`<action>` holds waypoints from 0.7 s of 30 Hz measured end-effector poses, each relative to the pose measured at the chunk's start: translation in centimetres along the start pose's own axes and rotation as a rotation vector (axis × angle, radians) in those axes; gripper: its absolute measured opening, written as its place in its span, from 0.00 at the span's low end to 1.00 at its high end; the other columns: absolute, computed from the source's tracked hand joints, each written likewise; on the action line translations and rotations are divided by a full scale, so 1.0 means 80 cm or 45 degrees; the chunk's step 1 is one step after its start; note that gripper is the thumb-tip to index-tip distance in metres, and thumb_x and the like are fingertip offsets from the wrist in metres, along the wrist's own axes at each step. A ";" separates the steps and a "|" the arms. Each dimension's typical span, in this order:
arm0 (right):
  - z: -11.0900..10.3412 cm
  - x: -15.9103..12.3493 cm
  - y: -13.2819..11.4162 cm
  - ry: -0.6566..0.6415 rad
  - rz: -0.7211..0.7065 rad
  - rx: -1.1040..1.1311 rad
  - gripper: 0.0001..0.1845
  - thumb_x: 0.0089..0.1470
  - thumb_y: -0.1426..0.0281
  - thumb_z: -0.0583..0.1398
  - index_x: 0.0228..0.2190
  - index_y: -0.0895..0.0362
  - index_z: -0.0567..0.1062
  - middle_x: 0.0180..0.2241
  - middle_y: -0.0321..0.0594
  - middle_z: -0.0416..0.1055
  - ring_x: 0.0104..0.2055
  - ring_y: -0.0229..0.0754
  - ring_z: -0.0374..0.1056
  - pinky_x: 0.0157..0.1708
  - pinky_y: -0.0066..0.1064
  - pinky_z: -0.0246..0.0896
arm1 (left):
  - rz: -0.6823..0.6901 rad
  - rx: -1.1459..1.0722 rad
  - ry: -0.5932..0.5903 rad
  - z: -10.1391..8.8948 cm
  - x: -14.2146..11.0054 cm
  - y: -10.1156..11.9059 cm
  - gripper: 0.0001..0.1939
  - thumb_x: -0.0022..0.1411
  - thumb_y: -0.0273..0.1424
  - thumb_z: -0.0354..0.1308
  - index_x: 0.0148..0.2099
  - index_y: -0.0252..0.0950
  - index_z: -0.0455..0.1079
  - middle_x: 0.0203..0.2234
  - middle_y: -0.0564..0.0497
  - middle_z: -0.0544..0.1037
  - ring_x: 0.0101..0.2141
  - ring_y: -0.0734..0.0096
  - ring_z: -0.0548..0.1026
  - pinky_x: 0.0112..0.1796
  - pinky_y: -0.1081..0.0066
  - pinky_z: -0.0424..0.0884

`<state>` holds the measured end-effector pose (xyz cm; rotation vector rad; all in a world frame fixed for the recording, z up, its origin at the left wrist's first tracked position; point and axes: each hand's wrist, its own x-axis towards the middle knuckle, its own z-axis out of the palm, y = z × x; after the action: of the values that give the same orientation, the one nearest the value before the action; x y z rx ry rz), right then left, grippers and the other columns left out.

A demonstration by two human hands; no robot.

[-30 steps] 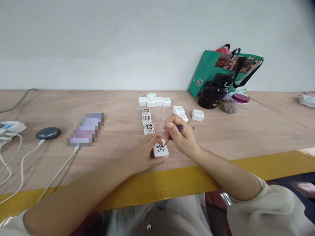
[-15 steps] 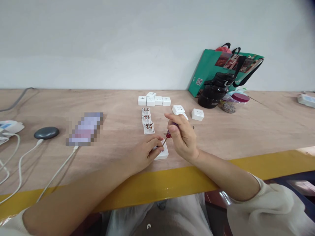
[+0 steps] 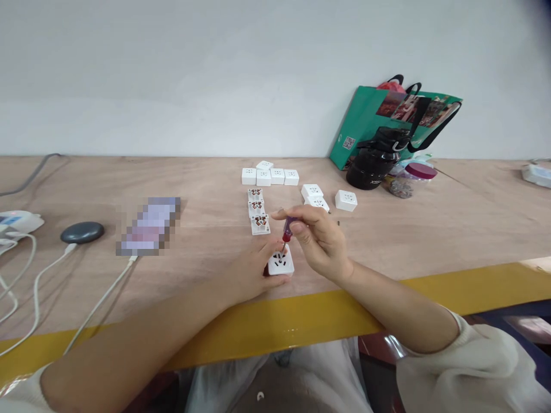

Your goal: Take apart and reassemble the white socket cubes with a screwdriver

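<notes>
My left hand [image 3: 252, 272] grips a white square electrical socket [image 3: 280, 264] from its left side, holding it on the wooden tabletop. My right hand [image 3: 321, 241] pinches a small screwdriver [image 3: 286, 230] with a purple and red handle. The screwdriver stands nearly upright, its thin shaft reaching down to the socket's front face. The tip appears to sit in the socket's centre, though it is too small to be certain. Three opened socket parts with copper contacts [image 3: 260, 224] lie in a column just beyond my hands.
Several white sockets [image 3: 270, 176] stand in a group at the back. More lie to the right [image 3: 346, 201]. A black bottle [image 3: 373, 166] stands before a green bag [image 3: 365, 120] against the wall. A pixelated device [image 3: 148, 226], dark round puck [image 3: 82, 232] and white cables sit left. The yellow table edge runs in front.
The screwdriver has swung from tilted to nearly upright, and my right hand has shifted slightly left. My left fingers have drawn back, uncovering more of the socket's face.
</notes>
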<state>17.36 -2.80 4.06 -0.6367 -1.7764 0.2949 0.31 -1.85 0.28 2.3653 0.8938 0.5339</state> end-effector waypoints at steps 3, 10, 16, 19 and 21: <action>0.000 0.004 0.000 0.012 -0.120 -0.142 0.12 0.58 0.74 0.55 0.44 0.52 0.67 0.33 0.37 0.71 0.36 0.37 0.68 0.33 0.32 0.67 | 0.046 0.009 0.013 0.001 0.000 -0.001 0.20 0.59 0.36 0.59 0.51 0.39 0.59 0.50 0.49 0.67 0.51 0.58 0.66 0.51 0.58 0.64; -0.002 0.007 -0.002 -0.002 -0.136 -0.340 0.17 0.58 0.75 0.52 0.49 0.53 0.65 0.29 0.36 0.68 0.32 0.38 0.66 0.31 0.33 0.66 | -0.031 0.027 0.019 0.003 0.000 0.000 0.20 0.57 0.36 0.60 0.49 0.38 0.59 0.47 0.48 0.69 0.50 0.56 0.68 0.49 0.57 0.67; -0.001 0.005 -0.002 0.020 -0.236 -0.366 0.17 0.57 0.72 0.56 0.49 0.51 0.66 0.30 0.36 0.67 0.31 0.37 0.65 0.31 0.32 0.66 | -0.006 0.023 0.011 0.003 -0.001 0.002 0.23 0.59 0.36 0.58 0.54 0.39 0.55 0.53 0.47 0.65 0.53 0.57 0.65 0.52 0.57 0.64; 0.000 0.003 -0.001 0.012 -0.196 -0.377 0.20 0.57 0.74 0.54 0.52 0.52 0.63 0.30 0.36 0.67 0.31 0.37 0.64 0.30 0.32 0.66 | -0.028 0.012 0.008 0.005 0.000 -0.001 0.25 0.58 0.37 0.60 0.54 0.40 0.55 0.53 0.47 0.66 0.53 0.57 0.65 0.51 0.56 0.65; 0.000 0.002 0.000 -0.005 -0.166 -0.298 0.21 0.59 0.76 0.50 0.53 0.52 0.60 0.33 0.38 0.67 0.32 0.38 0.66 0.29 0.32 0.67 | -0.024 0.011 0.006 0.006 -0.001 -0.003 0.24 0.57 0.37 0.61 0.52 0.39 0.56 0.52 0.47 0.66 0.52 0.57 0.66 0.51 0.57 0.65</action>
<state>17.34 -2.73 4.19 -0.6812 -1.8621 -0.0014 0.44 -1.93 -0.22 2.3621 0.9212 0.5294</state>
